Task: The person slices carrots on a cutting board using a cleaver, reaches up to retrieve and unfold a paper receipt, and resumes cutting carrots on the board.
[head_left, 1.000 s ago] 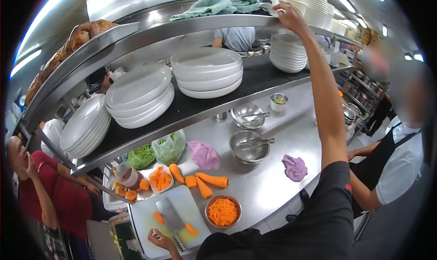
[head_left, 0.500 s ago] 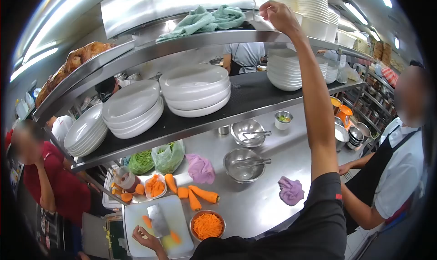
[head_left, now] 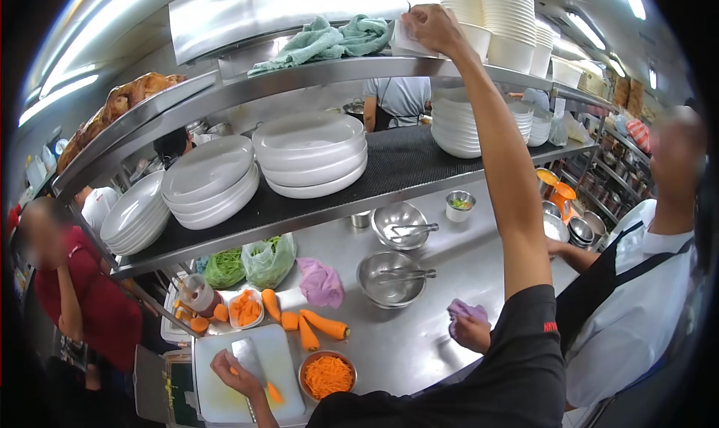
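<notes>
My right hand (head_left: 433,28) is raised to the top shelf (head_left: 329,70), fingers bent together at a small white item (head_left: 404,41); what they pinch is hidden. Low in the view, my left hand (head_left: 238,374) is loosely curled with its fingers apart, over the white cutting board (head_left: 213,398). Beside it lie a cleaver (head_left: 247,357) and a carrot piece (head_left: 275,393). Right of the board stand a metal bowl of shredded carrot (head_left: 328,376) and whole carrots (head_left: 326,324).
Stacked white plates (head_left: 311,155) and bowls (head_left: 454,128) stand on the middle shelf. Two metal bowls (head_left: 389,280) with utensils are on the counter. At the right, a person in a black apron (head_left: 607,286) has a hand (head_left: 472,333) on a purple cloth. Another person in red (head_left: 101,293) is at the left.
My right hand has moved left along the top shelf to the white item. My left hand has shifted over the cleaver's side. The co-worker's hand has reached in and taken hold of the purple cloth.
</notes>
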The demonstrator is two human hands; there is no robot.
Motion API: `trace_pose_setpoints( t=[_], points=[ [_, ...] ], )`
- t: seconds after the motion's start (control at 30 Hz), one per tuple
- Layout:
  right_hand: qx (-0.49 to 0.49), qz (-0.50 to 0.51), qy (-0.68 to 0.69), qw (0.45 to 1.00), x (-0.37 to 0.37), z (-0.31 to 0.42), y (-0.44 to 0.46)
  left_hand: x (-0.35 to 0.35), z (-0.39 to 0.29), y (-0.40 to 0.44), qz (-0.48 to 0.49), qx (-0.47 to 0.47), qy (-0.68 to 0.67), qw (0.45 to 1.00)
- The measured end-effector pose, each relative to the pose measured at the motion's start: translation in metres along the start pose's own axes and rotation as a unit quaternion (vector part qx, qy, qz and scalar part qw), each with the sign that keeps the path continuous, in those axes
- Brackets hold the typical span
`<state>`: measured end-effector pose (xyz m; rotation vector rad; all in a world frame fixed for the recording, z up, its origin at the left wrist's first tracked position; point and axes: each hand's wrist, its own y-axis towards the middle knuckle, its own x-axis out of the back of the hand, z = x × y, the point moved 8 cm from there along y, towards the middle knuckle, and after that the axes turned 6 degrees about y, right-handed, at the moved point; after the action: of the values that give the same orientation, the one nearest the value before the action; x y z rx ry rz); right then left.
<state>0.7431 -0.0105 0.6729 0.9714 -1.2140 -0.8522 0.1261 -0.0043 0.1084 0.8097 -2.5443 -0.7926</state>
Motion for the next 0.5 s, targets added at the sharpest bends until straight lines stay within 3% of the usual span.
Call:
trace_pose_setpoints(
  t=[0.1, 0.23, 0.37, 0.4, 0.5],
  points=[
    [0.009, -0.062, 0.006, 0.998, 0.032, 0.022, -0.015, -0.020, -0.076, 0.015, 0.005, 0.036, -0.160, 0.986],
    [0.031, -0.104, 0.057, 0.992, 0.064, 0.094, -0.075, -0.081, -0.186, 0.027, 0.176, 0.051, -0.356, 0.916],
    [0.098, -0.102, 0.131, 0.981, 0.059, 0.181, -0.162, -0.158, -0.294, -0.001, 0.495, 0.099, -0.542, 0.672],
    [0.097, -0.084, 0.157, 0.979, 0.050, 0.195, -0.183, -0.166, -0.330, -0.009, 0.558, 0.145, -0.580, 0.575],
    [0.091, -0.019, 0.169, 0.981, 0.013, 0.224, -0.245, -0.181, -0.370, -0.034, 0.605, 0.288, -0.663, 0.335]
  ],
)
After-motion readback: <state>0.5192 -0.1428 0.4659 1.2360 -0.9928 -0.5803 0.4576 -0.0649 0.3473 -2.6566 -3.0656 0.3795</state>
